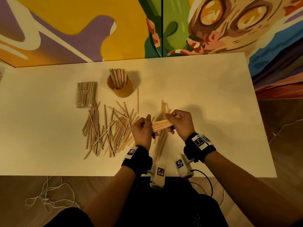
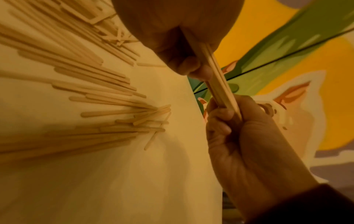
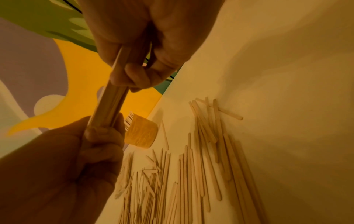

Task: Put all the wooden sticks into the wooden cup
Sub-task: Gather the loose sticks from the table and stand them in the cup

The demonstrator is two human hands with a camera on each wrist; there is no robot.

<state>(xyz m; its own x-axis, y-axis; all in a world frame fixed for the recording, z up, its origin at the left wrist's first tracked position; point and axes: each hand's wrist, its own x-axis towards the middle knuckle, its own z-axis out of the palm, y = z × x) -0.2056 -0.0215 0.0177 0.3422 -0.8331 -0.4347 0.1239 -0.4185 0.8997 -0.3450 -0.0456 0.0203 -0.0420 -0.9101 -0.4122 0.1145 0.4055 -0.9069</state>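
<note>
Gripping flat wooden sticks (image 1: 161,125), both hands.

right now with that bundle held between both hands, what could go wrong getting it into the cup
1. The bundle of sticks is gripped only at its ends by the left hand and right hand; letting one end go could let the sticks fan out and drop.
2. The wooden cup already holds many upright sticks, so the bundle may jam or tip it.
3. Loose sticks lie between hands and cup; a low pass might scatter them.
</note>
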